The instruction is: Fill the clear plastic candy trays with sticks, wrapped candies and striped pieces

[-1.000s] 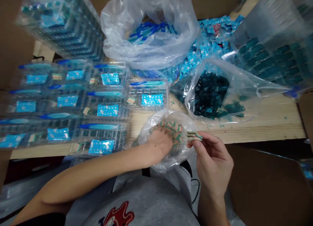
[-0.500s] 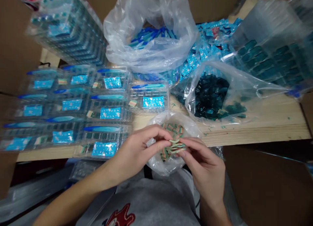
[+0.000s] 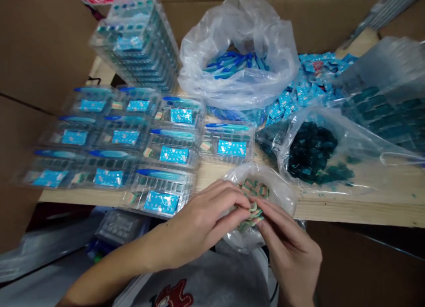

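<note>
My left hand and my right hand meet over a small clear plastic bag. Between their pinched fingertips is a little bunch of striped pieces, green, cream and orange. More striped pieces of the same look lie inside the bag; my fingers hide part of them. Just left of the bag stands a clear plastic case with a blue pen, a blue dotted packet and one striped piece in it.
Several similar cases cover the left of the wooden table, with a tall stack behind. A large bag holds blue pens. Blue packets and an open bag of dark teal pieces are at right.
The view has turned, so the table's contents sit farther right and mostly lower. Both hands stay pinched on the striped pieces over the bag.
</note>
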Demonstrator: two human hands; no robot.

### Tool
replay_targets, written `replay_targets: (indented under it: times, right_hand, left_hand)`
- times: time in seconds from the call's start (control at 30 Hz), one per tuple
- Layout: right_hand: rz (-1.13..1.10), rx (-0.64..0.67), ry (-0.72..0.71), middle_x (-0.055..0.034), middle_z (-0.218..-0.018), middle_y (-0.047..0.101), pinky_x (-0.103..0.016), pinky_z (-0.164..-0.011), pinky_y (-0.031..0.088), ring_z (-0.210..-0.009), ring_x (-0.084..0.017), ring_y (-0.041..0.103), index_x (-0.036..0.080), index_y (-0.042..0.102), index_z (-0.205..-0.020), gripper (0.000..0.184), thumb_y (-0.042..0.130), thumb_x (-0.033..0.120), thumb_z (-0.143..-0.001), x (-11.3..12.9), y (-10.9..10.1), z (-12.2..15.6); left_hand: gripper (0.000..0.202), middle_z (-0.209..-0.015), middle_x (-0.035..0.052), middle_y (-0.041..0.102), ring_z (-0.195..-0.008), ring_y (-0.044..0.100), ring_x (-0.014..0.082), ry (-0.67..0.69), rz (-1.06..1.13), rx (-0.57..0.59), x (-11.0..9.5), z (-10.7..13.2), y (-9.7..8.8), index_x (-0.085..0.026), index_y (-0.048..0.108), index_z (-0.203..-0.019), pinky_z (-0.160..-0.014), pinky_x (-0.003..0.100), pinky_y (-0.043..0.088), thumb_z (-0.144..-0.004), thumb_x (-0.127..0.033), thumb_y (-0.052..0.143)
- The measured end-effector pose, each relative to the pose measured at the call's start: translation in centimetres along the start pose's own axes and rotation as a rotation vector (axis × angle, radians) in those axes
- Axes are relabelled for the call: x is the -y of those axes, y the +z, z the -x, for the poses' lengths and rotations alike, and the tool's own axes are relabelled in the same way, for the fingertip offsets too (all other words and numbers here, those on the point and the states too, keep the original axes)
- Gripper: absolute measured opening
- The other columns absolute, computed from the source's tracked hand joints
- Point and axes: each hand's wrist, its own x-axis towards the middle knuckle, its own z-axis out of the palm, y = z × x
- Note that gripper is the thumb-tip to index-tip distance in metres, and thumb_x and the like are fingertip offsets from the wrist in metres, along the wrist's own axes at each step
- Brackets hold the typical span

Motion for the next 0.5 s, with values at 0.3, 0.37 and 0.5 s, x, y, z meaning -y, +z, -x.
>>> replay_targets:
  times: [0.3, 0.37, 0.5]
  right_hand:
    - [0.062, -0.054, -0.044, 0.0052, -0.118, 0.069, -0.021, -0.082, 0.060, -0.101, -0.014, 0.069, 0.041, 0.067, -0.126, 0.047, 0.062, 0.008, -0.093, 0.1, 1.1, 0.2]
    - [0.087, -0.074, -0.081, 0.0035, -0.117, 0.068, -0.024, -0.083, 0.059, -0.101, -0.016, 0.068, 0.040, 0.066, -0.128, 0.049, 0.060, 0.007, -0.093, 0.0, 1.1, 0.4]
    - [0.086, -0.060, -0.102, 0.0002, -0.114, 0.070, -0.029, -0.087, 0.056, -0.098, -0.021, 0.068, 0.034, 0.071, -0.123, 0.040, 0.068, 0.011, -0.090, -1.5, 0.1, 0.6]
  left_hand:
    - [0.013, -0.105, 0.0066, 0.071, -0.101, 0.069, 0.0173, 0.073, 0.146, -0.233, 1.6, 0.7, 2.1, -0.021, 0.060, -0.108, -0.090, 0.030, 0.057, -0.096, -0.020, 0.059]
    - [0.013, -0.103, 0.0065, 0.072, -0.098, 0.069, 0.0175, 0.060, 0.159, -0.294, 1.6, 0.5, 2.6, -0.021, 0.062, -0.107, -0.088, 0.031, 0.058, -0.095, -0.021, 0.061]
    - [0.009, -0.100, 0.0076, 0.074, -0.097, 0.068, 0.0196, 0.020, 0.152, -0.328, 1.7, 0.0, 3.7, -0.019, 0.063, -0.098, -0.090, 0.036, 0.056, -0.092, -0.025, 0.064]
